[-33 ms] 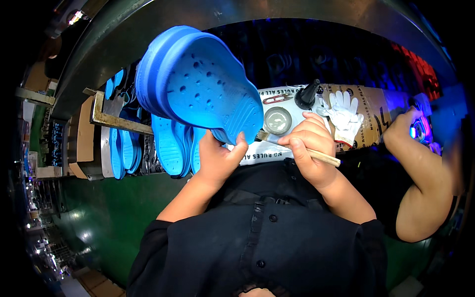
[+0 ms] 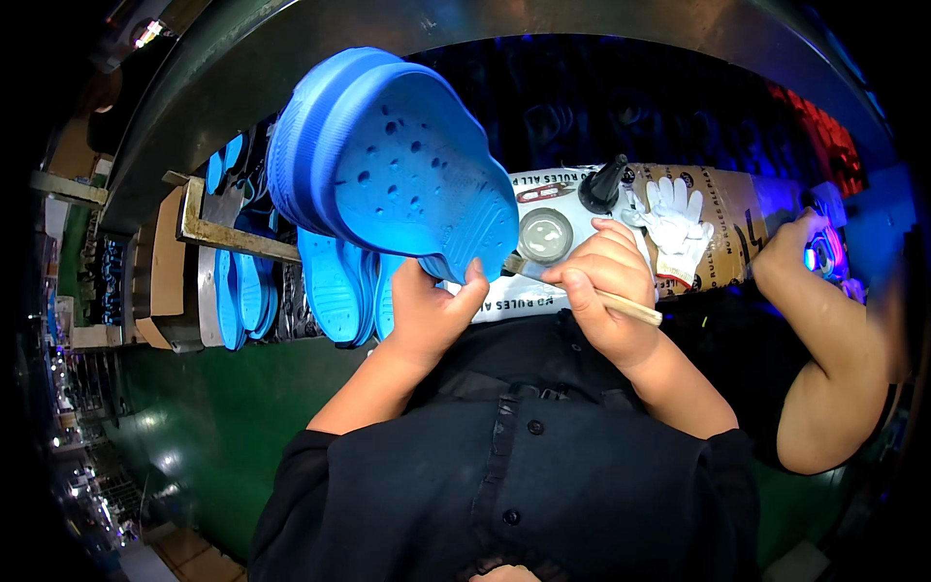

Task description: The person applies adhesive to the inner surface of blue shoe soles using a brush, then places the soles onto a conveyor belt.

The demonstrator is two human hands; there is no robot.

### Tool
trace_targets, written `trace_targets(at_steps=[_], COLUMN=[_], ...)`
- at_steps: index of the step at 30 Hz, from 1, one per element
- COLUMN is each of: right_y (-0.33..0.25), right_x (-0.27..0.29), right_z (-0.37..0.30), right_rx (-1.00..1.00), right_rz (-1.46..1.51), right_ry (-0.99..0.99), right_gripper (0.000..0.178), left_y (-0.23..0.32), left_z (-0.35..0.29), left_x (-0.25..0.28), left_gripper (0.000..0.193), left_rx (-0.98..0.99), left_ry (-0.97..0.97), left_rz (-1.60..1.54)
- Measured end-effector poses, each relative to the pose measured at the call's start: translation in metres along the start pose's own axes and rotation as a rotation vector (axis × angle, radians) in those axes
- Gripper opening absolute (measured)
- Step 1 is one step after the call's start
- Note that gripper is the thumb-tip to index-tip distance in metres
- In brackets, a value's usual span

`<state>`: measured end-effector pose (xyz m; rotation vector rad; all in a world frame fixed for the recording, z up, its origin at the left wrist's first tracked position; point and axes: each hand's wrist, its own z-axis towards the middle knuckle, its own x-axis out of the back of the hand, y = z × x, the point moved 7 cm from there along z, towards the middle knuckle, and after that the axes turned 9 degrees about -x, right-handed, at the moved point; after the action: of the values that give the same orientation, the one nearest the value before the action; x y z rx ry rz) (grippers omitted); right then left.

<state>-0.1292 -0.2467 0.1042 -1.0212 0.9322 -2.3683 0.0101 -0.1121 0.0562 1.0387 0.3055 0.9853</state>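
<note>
My left hand [image 2: 433, 306] grips the heel end of a nested stack of blue foam clogs [image 2: 417, 175], thumb on the near edge. The stack is tilted, so the top clog's inside with its dark holes shows. My right hand [image 2: 611, 291] is closed around a flat paintbrush [image 2: 626, 307] with a pale wooden handle. Its bristles are at the heel edge of the clogs; I cannot tell whether they touch. Just beyond the brush stands a round dish [image 2: 545, 237] with greyish liquid.
Red-handled thread snips [image 2: 545, 192], a black cone-shaped bottle [image 2: 603, 186] and a white glove [image 2: 676, 230] lie on the paper-covered bench [image 2: 514, 308]. More blue footwear pieces [image 2: 332, 289] stand at left, beside a metal bar [image 2: 238, 241]. Another person's arm [image 2: 824, 320] reaches in at right.
The clog stack is tipped very slightly differently in my left hand. The paintbrush has shifted a little to the left. Everything else looks the same.
</note>
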Motion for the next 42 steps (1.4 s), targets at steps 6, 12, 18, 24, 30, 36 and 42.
trace_targets(at_steps=[6,12,18,24,30,36,42], right_y=[0.0,-0.002,0.005,-0.004,0.006,0.002,0.011], right_x=[-0.003,-0.005,-0.001,-0.005,0.001,-0.005,0.002], right_z=[-0.004,0.003,0.001,0.001,-0.005,-0.003,-0.003], right_rx=[-0.035,0.032,0.018,0.072,0.022,0.019,-0.037], right_rz=[-0.12,-0.054,-0.154,-0.068,-0.045,0.0,0.054], right_ry=[-0.061,-0.003,0.009,-0.002,-0.005,-0.023,-0.001], right_gripper=[0.021,0.016,0.015,0.013,0.015,0.017,0.021], left_y=[0.005,-0.004,0.008,-0.002,0.002,0.014,0.022], left_z=[0.002,-0.005,0.002,-0.003,-0.001,0.004,0.004], left_x=[0.001,0.001,0.002,-0.001,-0.004,-0.009,-0.01], left_gripper=[0.029,0.026,0.027,0.028,0.027,0.021,0.021], left_rx=[-0.167,-0.109,-0.228,-0.144,-0.161,-0.217,-0.366], left_ry=[-0.008,-0.025,-0.009,-0.048,-0.023,-0.004,-0.046], left_rz=[0.027,0.094,0.074,0.127,0.124,0.064,0.205])
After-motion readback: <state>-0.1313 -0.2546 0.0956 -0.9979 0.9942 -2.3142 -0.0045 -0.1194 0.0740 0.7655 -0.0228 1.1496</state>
